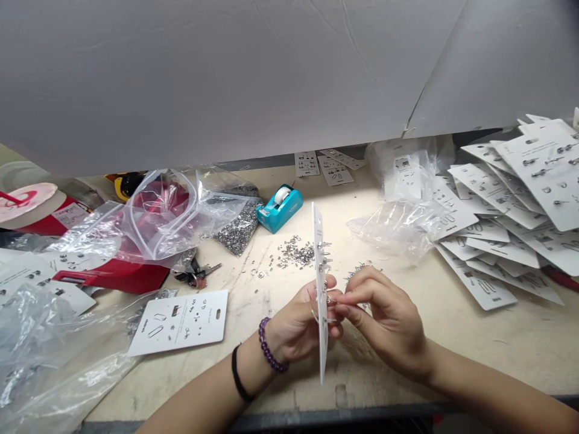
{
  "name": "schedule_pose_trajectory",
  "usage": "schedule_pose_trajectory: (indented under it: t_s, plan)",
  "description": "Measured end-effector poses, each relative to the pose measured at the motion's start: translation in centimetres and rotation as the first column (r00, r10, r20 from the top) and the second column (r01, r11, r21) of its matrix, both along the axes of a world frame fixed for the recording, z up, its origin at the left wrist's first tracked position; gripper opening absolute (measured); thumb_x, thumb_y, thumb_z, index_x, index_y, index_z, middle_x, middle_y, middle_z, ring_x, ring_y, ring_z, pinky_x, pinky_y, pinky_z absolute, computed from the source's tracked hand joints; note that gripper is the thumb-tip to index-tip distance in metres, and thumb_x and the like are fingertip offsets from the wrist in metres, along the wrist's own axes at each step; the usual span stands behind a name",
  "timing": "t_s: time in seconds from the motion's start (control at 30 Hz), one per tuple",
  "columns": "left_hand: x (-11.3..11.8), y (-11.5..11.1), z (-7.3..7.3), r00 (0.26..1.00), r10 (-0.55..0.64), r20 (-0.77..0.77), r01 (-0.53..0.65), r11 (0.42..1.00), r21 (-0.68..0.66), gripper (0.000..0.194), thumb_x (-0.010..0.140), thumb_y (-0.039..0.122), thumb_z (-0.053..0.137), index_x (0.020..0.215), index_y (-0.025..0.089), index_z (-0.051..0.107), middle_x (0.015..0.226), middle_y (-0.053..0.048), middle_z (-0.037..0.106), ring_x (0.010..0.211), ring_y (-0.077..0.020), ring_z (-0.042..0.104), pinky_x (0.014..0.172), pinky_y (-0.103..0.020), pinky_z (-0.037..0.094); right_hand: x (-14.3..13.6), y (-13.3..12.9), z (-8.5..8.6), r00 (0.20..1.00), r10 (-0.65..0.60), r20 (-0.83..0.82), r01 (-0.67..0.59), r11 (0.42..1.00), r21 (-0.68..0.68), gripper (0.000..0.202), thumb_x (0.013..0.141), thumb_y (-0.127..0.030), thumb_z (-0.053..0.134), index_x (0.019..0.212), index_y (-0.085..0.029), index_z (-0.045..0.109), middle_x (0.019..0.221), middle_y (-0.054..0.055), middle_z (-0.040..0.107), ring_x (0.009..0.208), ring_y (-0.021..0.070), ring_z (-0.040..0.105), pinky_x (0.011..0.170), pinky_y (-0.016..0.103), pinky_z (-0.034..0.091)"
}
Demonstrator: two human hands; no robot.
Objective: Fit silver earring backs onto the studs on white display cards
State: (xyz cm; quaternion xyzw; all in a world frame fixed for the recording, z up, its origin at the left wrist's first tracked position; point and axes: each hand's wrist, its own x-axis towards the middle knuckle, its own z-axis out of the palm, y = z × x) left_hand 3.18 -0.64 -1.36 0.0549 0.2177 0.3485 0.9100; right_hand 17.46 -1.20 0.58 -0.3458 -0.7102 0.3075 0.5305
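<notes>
Left hand [296, 325]: low centre of the frame, fingers clenched around a white card [320, 289] held upright and edge-on to the camera – a purple bead bracelet [269, 349] and a black band [239, 374] sit on the wrist
Right hand [384, 319]: just right of the card, fingertips [341, 298] pinched together against its face at a small metal piece, too small to tell apart
Card in hand: small silver fittings [324, 250] stick out of its right face, above the fingers
Bench [497, 343]: pale, scuffed surface running across the lower half of the frame
Flat card [181, 320]: lies left of the left forearm, printed outlines and small parts on it
Loose metal bits [296, 250]: scattered on the bench just beyond the held card, near mid-frame
Card pile [506, 205]: right side of the frame, many white cards overlapping in a spread – some carry silver fittings
Clear bags [398, 223]: crumpled plastic between the held card and the pile
Tape dispenser [279, 208]: teal, with a white roll, beyond the loose bits at centre
Bag of parts [237, 226]: open clear bag full of small grey pieces, just left of the dispenser
Red tray [117, 274]: left of centre, partly under plastic bags
Keys [196, 274]: dark bunch beside the red tray
White board [226, 78]: fills the upper frame, hanging over the far bench edge
</notes>
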Motion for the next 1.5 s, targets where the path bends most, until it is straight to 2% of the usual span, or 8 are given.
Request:
schedule_pose_trajectory:
  t_s: [0.3,0.63,0.83,1.07,1.23,1.5]
  plan:
    - [-0.10,-0.25,-0.70,0.999,-0.002,0.042,0.001,1.000,0.026,0.031,0.061,0.013,0.072,0.084,0.019,0.051,0.062,0.005,0.053,0.050,-0.0051,0.052,0.047,-0.014,0.045,-0.12,0.06,-0.13,1.000,0.006,0.013,-0.006,1.000,0.007,0.011,0.076,-0.007,0.060,0.080,-0.017,0.059,0.068,-0.001,0.053,0.064,0.0100,0.053,0.055,0.023,0.045]
    - [0.01,-0.24,-0.12,0.999,0.015,0.035,-0.015,1.000,0.004,0.035,0.057,0.011,0.075,0.082,0.018,0.050,0.060,0.005,0.053,0.049,-0.0054,0.052,0.044,-0.015,0.043,-0.08,0.06,-0.12,1.000,-0.001,0.025,0.000,1.000,0.016,0.012,0.076,-0.008,0.060,0.082,-0.018,0.060,0.068,0.000,0.054,0.065,0.0110,0.053,0.054,0.024,0.046]
    - [0.00,-0.20,-0.51,1.000,0.007,0.023,-0.007,1.000,0.007,0.035,0.056,0.015,0.076,0.081,0.018,0.050,0.058,0.005,0.052,0.049,-0.0054,0.050,0.044,-0.014,0.042,-0.04,0.05,-0.13,0.999,0.013,0.032,-0.014,1.000,0.019,0.014,0.076,-0.007,0.059,0.084,-0.018,0.060,0.069,0.000,0.055,0.065,0.0111,0.053,0.054,0.024,0.046]
    - [0.27,-0.45,-0.55,0.999,0.037,0.013,-0.039,0.989,0.146,0.028,0.058,0.011,0.075,0.076,0.015,0.053,0.059,0.005,0.051,0.049,-0.0028,0.048,0.044,-0.011,0.038,0.00,0.13,0.22,0.999,0.010,0.049,-0.013,0.998,0.061,0.012,0.076,-0.006,0.056,0.080,-0.017,0.059,0.068,0.000,0.054,0.063,0.0107,0.053,0.052,0.023,0.045]
    - [0.28,-0.56,-0.75,0.998,0.020,0.060,-0.023,0.998,0.061,0.029,0.059,0.016,0.075,0.075,0.017,0.050,0.058,0.006,0.051,0.046,-0.0036,0.048,0.045,-0.014,0.041,-0.01,0.08,0.04,1.000,0.022,0.001,-0.022,0.999,0.034,0.012,0.076,-0.007,0.058,0.082,-0.018,0.060,0.069,0.000,0.055,0.065,0.0108,0.053,0.055,0.024,0.047]
    - [0.23,-0.58,-0.59,0.999,0.025,0.030,-0.026,0.998,0.059,0.034,0.057,0.018,0.077,0.076,0.017,0.048,0.059,0.006,0.047,0.046,-0.0027,0.044,0.045,-0.014,0.038,0.05,0.00,-0.08,1.000,0.024,0.009,-0.024,0.999,0.043,0.013,0.077,-0.008,0.058,0.083,-0.018,0.061,0.068,0.001,0.057,0.064,0.0115,0.054,0.054,0.025,0.047]
